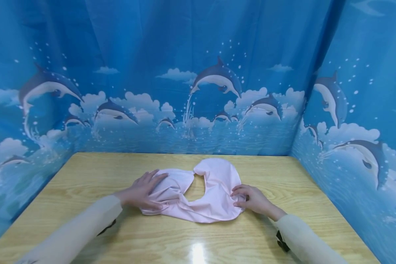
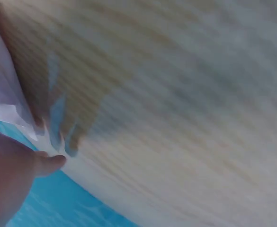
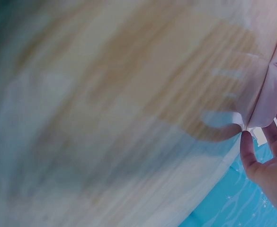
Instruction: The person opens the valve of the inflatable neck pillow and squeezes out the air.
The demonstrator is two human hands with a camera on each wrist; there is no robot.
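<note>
A pale pink cloth bib [image 1: 217,190] lies wrinkled on the wooden table, curving around an opening through which the wood shows. On its left part rests my left hand [image 1: 146,190], fingers spread over the creased fabric and thumb near the lower edge. My right hand [image 1: 255,200] is at the bib's right edge, bent fingers and thumb pinching the cloth. In the right wrist view, a raised fold of the bib [image 3: 266,104] stands between the thumb and fingers of the right hand [image 3: 275,175]. Only part of the left hand [image 2: 15,175] shows in the left wrist view.
The light wooden table [image 1: 102,168] reaches back to a blue curtain [image 1: 171,40] printed with dolphins and clouds. More of this curtain hangs along the left and right sides. Light glares off the table's front.
</note>
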